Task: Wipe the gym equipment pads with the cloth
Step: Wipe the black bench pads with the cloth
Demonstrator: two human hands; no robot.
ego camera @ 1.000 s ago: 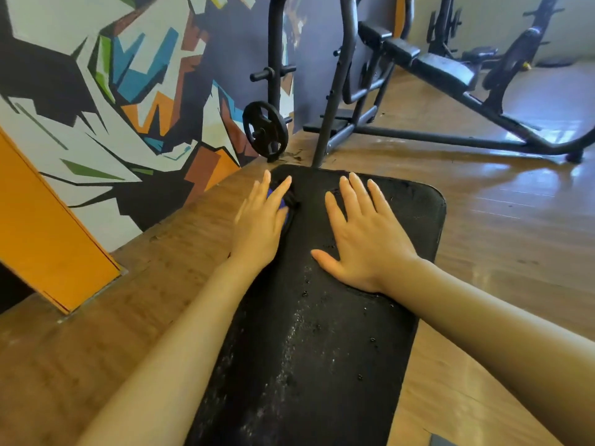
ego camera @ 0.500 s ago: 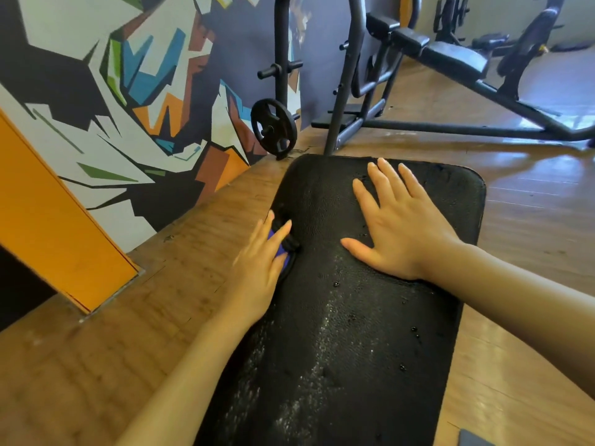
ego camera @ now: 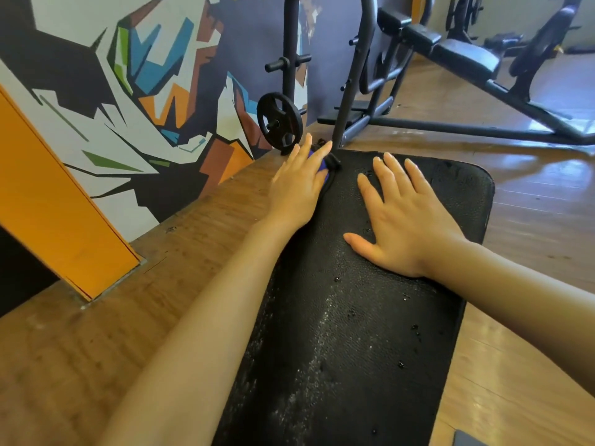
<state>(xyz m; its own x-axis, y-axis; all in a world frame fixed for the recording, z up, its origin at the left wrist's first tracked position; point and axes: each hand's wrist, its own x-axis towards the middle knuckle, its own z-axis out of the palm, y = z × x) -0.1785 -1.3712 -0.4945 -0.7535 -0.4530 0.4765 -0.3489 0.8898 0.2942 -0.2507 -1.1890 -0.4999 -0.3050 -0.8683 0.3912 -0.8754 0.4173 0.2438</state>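
A long black bench pad (ego camera: 347, 333) runs away from me, wet with droplets and pale streaks. My left hand (ego camera: 297, 188) presses a blue and black cloth (ego camera: 324, 167) against the pad's far left edge; only a small part of the cloth shows under the fingers. My right hand (ego camera: 402, 217) lies flat on the pad's upper half, fingers spread, holding nothing.
A painted wall (ego camera: 128, 91) and an orange pillar (ego camera: 54, 201) stand to the left. A weight plate (ego camera: 279, 121) hangs on a rack just beyond the pad. Another bench frame (ego camera: 463, 59) stands at the back right on the wooden floor (ego camera: 541, 188).
My left hand slid the cloth along the pad's left edge, first toward me, then back up to the far corner. My right hand stays flat on the pad.
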